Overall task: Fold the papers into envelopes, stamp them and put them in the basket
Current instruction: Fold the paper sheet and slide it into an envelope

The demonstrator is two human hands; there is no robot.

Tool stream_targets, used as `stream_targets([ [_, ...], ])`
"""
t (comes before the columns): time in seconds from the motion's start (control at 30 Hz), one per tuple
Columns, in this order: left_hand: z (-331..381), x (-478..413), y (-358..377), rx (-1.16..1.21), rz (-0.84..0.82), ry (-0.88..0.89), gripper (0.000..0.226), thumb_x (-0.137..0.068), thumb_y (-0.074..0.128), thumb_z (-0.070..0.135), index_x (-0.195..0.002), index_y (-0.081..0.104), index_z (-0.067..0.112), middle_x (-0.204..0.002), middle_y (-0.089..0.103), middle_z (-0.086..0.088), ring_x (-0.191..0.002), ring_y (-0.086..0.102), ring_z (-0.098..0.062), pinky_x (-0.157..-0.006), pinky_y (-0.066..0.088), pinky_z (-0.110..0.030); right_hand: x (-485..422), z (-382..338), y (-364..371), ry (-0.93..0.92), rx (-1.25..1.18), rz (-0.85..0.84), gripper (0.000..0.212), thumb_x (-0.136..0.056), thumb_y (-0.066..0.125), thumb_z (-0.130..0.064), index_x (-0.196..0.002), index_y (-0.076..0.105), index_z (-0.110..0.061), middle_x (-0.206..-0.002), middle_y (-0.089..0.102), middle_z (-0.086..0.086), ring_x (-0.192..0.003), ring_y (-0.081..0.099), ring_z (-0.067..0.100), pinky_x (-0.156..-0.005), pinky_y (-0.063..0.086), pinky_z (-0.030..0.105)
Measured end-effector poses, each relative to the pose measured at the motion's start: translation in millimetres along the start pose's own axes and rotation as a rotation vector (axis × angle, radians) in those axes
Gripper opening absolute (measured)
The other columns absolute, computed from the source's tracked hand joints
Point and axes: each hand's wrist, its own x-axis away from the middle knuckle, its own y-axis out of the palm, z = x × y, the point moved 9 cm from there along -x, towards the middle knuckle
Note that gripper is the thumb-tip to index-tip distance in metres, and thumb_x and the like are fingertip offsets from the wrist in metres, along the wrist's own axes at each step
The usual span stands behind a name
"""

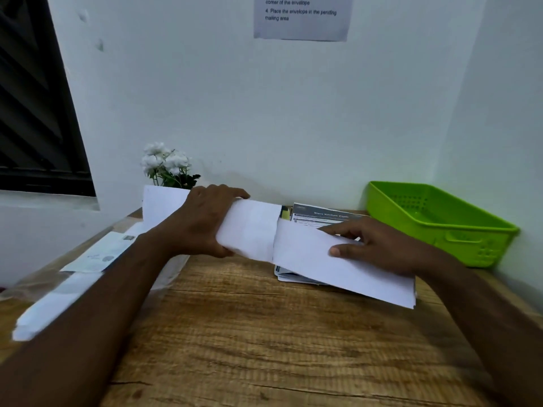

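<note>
My left hand (202, 221) grips a white envelope (249, 230) above the wooden table, fingers over its top edge and thumb underneath. My right hand (370, 245) pinches a folded white paper (308, 254) whose left end sits at or inside the envelope's open end. The paper slopes down to the right toward the table. A green plastic basket (440, 227) stands at the back right corner, nothing visible inside it.
A stack of printed sheets (320, 217) lies under the folded paper at the back. White envelopes (55, 304) and a sheet with stamps (102, 254) lie at the left. White flowers (167, 165) stand by the wall. A notice (299, 17) hangs above.
</note>
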Motion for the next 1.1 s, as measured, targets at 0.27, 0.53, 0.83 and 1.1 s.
stream_targets([
  [0.27, 23.3, -3.5, 15.7, 0.028, -0.133, 0.061, 0.093, -0.057, 0.073, 0.063, -0.135, 0.036, 0.028, -0.113, 0.042, 0.014, -0.100, 0.032, -0.002, -0.091, 0.024, -0.030, 0.4, 16.6, 3.2, 0.187, 0.218, 0.100, 0.047, -0.082, 0.063, -0.058, -0.125, 0.049, -0.049, -0.100, 0.055, -0.023, -0.095, 0.057, 0.004, -0.084, 0.045, 0.031],
  [0.53, 6.2, -0.6, 12.3, 0.056, -0.138, -0.009, 0.093, -0.055, 0.063, 0.068, -0.135, 0.037, 0.030, -0.118, 0.046, 0.013, -0.108, 0.038, -0.005, -0.090, 0.024, -0.029, 12.8, 47.6, -25.3, 0.401, 0.205, 0.219, 0.061, -0.079, 0.052, -0.070, -0.131, 0.048, -0.037, -0.109, 0.060, -0.017, -0.099, 0.059, 0.008, -0.093, 0.047, 0.039],
  [0.83, 2.0, 1.0, 16.5, 0.064, -0.178, -0.039, 0.097, -0.052, 0.059, 0.071, -0.136, 0.036, 0.029, -0.116, 0.042, 0.015, -0.109, 0.038, -0.007, -0.090, 0.022, -0.029, 27.2, 69.5, -14.5, 0.543, 0.108, -0.101, 0.050, -0.068, 0.072, -0.060, -0.100, 0.068, -0.022, -0.087, 0.072, 0.001, -0.058, 0.068, 0.007, -0.058, 0.046, 0.020],
  [1.1, -0.4, 0.4, 16.6, 0.017, -0.181, -0.059, 0.099, -0.052, 0.056, 0.077, -0.138, 0.034, 0.033, -0.117, 0.046, 0.010, -0.109, 0.040, -0.009, -0.092, 0.025, -0.033, 26.8, 69.5, -21.7, 0.481, -0.116, -0.049, 0.029, -0.075, 0.082, -0.018, -0.100, 0.067, -0.017, -0.075, 0.069, -0.001, -0.068, 0.067, 0.009, -0.062, 0.049, 0.030],
])
